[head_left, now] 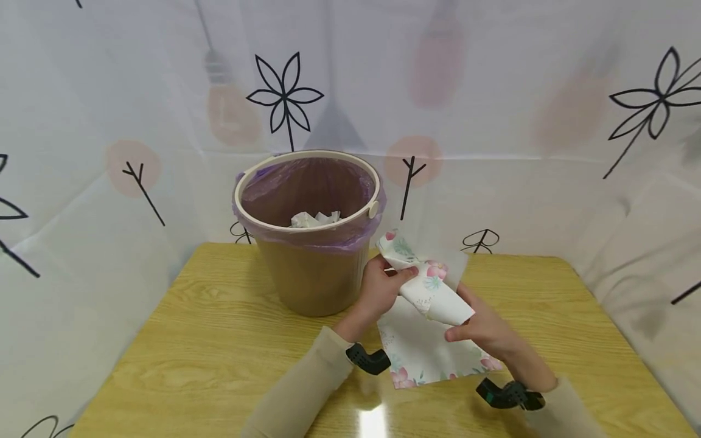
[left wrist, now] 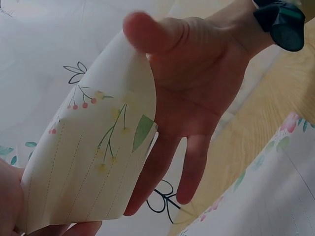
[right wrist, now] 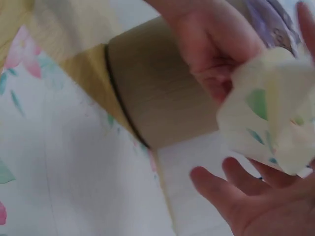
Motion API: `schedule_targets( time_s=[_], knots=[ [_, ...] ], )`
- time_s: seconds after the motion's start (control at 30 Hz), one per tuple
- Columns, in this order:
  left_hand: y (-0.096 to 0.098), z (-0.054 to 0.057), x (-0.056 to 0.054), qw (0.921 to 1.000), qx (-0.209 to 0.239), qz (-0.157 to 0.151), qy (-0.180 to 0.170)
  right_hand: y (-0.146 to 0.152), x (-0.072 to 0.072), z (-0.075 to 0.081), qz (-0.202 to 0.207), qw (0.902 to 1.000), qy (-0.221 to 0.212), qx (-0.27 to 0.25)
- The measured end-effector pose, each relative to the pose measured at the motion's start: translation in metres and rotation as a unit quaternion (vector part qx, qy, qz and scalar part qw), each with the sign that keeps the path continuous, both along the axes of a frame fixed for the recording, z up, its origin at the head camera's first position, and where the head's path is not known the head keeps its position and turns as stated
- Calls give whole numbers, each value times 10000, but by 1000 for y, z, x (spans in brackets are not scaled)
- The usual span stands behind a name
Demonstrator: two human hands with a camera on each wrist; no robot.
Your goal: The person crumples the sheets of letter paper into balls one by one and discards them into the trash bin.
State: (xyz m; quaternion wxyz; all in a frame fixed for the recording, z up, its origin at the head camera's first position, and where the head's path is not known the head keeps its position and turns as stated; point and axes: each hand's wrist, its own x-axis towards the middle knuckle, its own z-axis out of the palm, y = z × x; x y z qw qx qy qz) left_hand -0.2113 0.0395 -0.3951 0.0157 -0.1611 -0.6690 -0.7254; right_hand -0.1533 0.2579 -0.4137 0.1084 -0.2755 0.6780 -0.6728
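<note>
My left hand [head_left: 380, 289] pinches a curled sheet of floral letter paper [head_left: 429, 289], thumb on top and the other fingers bent beneath it. Pink flowers and green leaves are printed on the sheet, and dashed lines show in the left wrist view. At the sheet's lower right end is my right hand [head_left: 490, 328]. Its palm [left wrist: 197, 93] faces the paper, with thumb and fingers spread either side of the edge. Below both hands, a second floral-bordered sheet [head_left: 421, 347] lies flat on the wooden table [head_left: 219, 359].
Left of the hands stands a beige bin [head_left: 312, 274] with a cream rim and a purple liner [head_left: 350, 243]. Crumpled white paper [head_left: 314, 220] lies inside. A patterned white cloth [head_left: 493, 121] hangs behind the table.
</note>
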Motion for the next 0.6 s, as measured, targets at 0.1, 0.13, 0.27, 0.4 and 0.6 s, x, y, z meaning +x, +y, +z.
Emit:
schedule_targets(
  time_s=[0.1,0.13,0.27,0.4,0.6],
  knots=[
    [0,0,0,10000,28,-3,-67,-11,3,3,-755,9963,207,347],
    [0,0,1,10000,34,-9,-81,-15,4,4,-983,9936,323,447],
    [1,0,1,9999,76,-24,-128,-28,6,5,-1708,9810,655,652],
    [2,1,0,9997,104,-18,-232,-35,6,4,-2379,9661,750,667],
    [1,1,-1,9997,-213,13,-146,-38,5,2,-2869,9543,595,592]
  ],
)
